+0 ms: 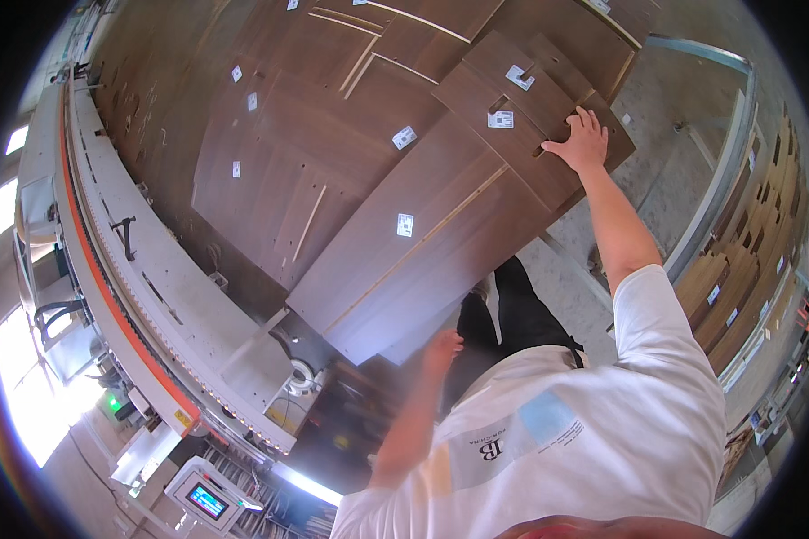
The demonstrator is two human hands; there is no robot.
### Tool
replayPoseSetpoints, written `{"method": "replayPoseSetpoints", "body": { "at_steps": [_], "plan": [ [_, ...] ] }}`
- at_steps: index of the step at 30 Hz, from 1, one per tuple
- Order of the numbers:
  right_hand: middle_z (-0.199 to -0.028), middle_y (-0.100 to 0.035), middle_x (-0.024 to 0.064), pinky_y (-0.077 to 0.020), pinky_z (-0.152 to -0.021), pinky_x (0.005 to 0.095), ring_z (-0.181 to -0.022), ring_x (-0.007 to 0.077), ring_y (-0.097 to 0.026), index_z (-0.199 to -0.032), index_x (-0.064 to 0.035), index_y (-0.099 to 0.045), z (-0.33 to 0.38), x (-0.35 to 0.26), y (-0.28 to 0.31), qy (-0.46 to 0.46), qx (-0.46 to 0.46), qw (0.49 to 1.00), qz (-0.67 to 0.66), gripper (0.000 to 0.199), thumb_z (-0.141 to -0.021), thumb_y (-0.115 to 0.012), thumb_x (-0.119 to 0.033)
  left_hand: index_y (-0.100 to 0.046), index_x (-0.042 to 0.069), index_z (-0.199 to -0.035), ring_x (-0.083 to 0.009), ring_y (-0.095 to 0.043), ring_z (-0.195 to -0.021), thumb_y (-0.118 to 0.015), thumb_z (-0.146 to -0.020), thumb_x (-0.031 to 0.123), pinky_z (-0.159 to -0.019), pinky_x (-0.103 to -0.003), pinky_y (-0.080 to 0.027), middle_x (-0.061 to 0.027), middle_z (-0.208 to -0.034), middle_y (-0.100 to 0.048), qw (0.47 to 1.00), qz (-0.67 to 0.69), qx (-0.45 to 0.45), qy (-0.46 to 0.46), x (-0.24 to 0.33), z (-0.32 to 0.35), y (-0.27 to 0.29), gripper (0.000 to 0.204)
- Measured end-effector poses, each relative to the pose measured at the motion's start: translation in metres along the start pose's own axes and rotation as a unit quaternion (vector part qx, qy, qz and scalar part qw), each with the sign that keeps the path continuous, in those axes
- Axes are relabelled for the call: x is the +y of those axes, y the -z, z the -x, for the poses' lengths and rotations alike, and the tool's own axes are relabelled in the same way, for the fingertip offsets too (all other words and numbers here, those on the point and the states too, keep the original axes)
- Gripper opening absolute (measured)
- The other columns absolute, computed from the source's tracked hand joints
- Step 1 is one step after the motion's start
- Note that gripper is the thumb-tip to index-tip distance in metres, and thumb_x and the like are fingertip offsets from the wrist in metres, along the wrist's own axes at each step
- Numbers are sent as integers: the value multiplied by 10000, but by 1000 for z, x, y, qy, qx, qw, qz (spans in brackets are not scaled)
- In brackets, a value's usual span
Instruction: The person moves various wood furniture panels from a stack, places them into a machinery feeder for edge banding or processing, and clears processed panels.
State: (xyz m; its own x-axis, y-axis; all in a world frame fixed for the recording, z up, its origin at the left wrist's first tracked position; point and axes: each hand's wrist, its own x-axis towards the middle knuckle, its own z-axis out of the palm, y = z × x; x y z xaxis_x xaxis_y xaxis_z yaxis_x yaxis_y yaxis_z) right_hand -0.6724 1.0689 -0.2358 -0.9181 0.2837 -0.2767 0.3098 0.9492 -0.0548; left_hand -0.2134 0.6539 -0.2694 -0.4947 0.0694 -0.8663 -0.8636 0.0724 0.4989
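My right hand rests on a brown wood-grain panel at the upper right, thumb and fingers spread. Its thumb lies by a small slot in the panel, and the fingertips reach beside another notch. This notched panel lies on top of a larger brown panel, which has a pale lengthwise groove and a white label. Near my body, my left hand hangs apart from the panels with its fingers curled in. Nothing shows in it, and the left forearm is slightly blurred.
A long white machine with an orange strip runs along the left. Its control screen is at the lower left. More labelled brown panels lie beyond. A metal rail and stacked wood strips stand on the right.
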Motion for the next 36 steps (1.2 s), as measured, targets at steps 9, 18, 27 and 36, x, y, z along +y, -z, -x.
{"method": "replayPoseSetpoints", "body": {
  "at_steps": [9, 18, 27, 36],
  "plan": [
    [-1270, -639, -29, -383, -1141, 473, -1310, 224, -521, -928, -140, -725, -22, 22, -19, 46, 82, 988, -125, 358, -684, -862, -364, -616, 64, -1286, -172, -696, -850, -571, -1048, 346, -747, -316, -553, -88, -1088, -738, 995, -20, 69, 65, 25, -6, 18, 372],
    [-1459, -554, 33, -399, -1144, 466, -1394, 262, -479, -1314, -158, -578, -22, 29, -8, 90, 182, 971, -125, 729, -685, -886, -359, -606, 36, -1290, -145, -687, -854, -571, -1053, 246, -707, -278, -536, -98, -1063, -727, 991, 91, 55, 77, 39, 3, -14, 319],
    [-1583, -426, 95, -300, -1222, 514, -1481, 319, -374, -1554, -174, -347, -92, 92, 10, 88, -25, 995, 30, 1128, -606, -925, -370, -610, 44, -1312, -139, -674, -893, -570, -1067, 269, -779, -287, -543, -86, -1071, -718, 997, -49, 47, 27, 1, 26, -26, 335],
    [-1401, -563, 147, -356, -1131, 503, -1330, 349, -490, -1236, -164, -568, 12, 58, 16, 205, 222, 929, -215, 760, -594, -923, -363, -661, 51, -1169, -222, -710, -925, -643, -954, 160, -775, -343, -576, -107, -1061, -723, 995, 55, 25, 77, -25, 11, -12, 242]
  ]
}}
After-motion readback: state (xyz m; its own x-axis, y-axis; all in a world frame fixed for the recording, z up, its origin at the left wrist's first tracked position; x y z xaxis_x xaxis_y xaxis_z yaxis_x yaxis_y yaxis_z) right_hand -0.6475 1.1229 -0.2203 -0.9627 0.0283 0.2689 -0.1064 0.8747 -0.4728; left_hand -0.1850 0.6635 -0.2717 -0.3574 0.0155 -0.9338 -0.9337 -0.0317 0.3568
